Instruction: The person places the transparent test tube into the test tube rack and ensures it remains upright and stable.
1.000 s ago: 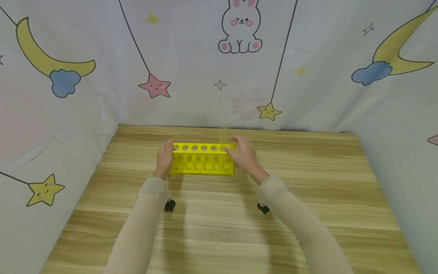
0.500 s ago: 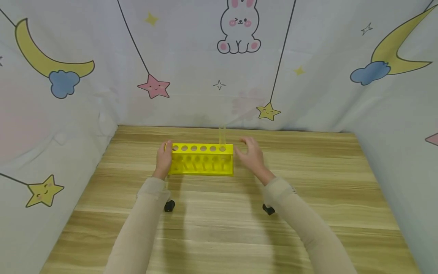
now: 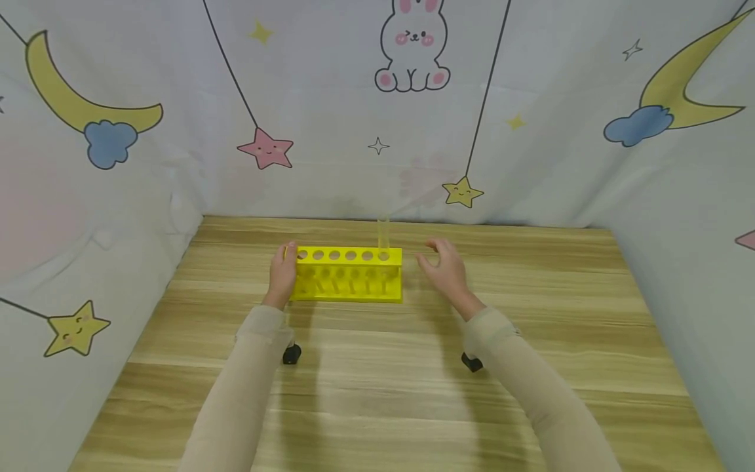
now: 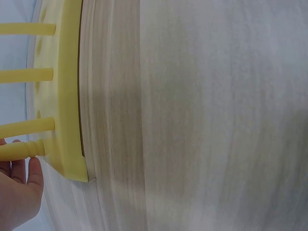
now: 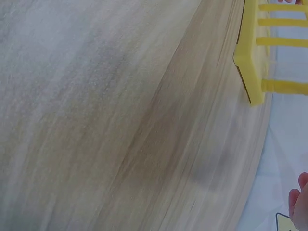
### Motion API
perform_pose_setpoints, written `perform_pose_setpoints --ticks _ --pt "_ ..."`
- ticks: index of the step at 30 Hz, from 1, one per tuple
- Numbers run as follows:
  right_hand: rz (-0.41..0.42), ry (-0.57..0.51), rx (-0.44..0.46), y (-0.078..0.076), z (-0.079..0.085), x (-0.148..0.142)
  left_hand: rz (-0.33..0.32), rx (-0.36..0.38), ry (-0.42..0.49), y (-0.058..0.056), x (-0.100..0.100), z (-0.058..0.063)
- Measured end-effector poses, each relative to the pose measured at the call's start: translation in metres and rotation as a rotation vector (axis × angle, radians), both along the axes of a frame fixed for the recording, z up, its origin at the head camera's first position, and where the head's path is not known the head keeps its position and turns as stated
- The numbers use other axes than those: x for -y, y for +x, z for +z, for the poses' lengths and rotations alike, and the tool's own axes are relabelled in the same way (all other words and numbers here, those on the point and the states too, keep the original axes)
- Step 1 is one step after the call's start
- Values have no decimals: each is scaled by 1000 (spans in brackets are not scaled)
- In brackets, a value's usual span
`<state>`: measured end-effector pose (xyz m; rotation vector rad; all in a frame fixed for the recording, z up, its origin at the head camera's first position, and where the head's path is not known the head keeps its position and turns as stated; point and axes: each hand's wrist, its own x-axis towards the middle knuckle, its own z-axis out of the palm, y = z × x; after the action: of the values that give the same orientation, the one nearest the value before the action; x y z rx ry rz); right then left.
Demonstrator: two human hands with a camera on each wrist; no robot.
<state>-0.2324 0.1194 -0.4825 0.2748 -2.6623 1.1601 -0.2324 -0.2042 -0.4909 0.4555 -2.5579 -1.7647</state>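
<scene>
A yellow test tube rack (image 3: 348,295) with a row of round holes along its top stands on the wooden table. In its rightmost hole a clear test tube (image 3: 383,235) stands upright, its upper part rising above the rack. My left hand (image 3: 282,276) grips the rack's left end. The left wrist view has those fingers (image 4: 34,172) curled round the yellow end post (image 4: 18,152). To the right of the rack, and apart from it, my right hand (image 3: 448,270) is held with fingers loosely bent and nothing in them. Only its edge shows in the right wrist view.
The wood-grain table (image 3: 377,393) ends at the back against a white curtain (image 3: 330,98) printed with a rabbit, stars and moons. Curtains also hang at both sides. A small black device (image 3: 291,354) sits under the left wrist, and a similar one (image 3: 472,362) under the right.
My right hand has let go at the test tube and drawn away to the right. The left hand, the rack and the tube have stayed in place.
</scene>
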Motion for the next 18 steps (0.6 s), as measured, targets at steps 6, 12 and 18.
perform_pose_setpoints --ticks 6,12,18 --pt "-5 3 13 0 -3 -6 -13 -6 3 1 0 1" --pt "-22 -6 33 3 -5 -20 -9 -41 -28 5 -1 5" --pt "-37 3 26 4 -7 -30 -3 -23 -42 3 0 3"
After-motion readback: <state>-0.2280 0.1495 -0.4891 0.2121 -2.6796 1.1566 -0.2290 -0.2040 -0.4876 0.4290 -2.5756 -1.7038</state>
